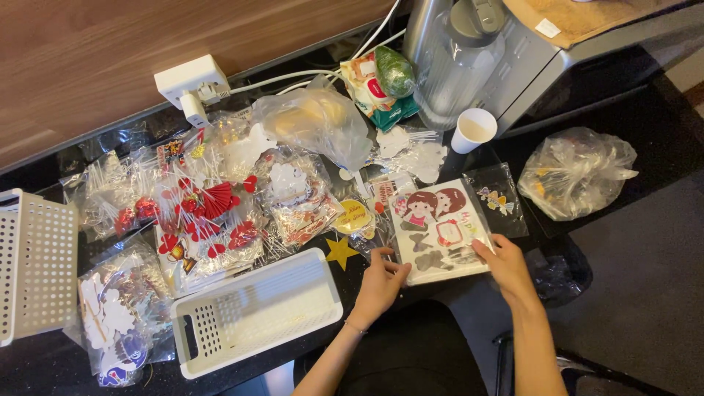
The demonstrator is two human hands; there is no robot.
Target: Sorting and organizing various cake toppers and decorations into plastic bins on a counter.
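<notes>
Now our left hand [379, 284] and right hand [506, 265] grasp opposite edges of the clear sticker packet [438, 229] on the bench [645, 125], a white basket [257, 312] left of them.

Sticker sheet [438, 229]: white, cartoon figures with brown hair, grey butterflies. Star [341, 251]: yellow. Basket [257, 312]: white, perforated. Toppers [209, 209]: red. Cup [473, 130]: white. Bench [660, 125]: black
</notes>
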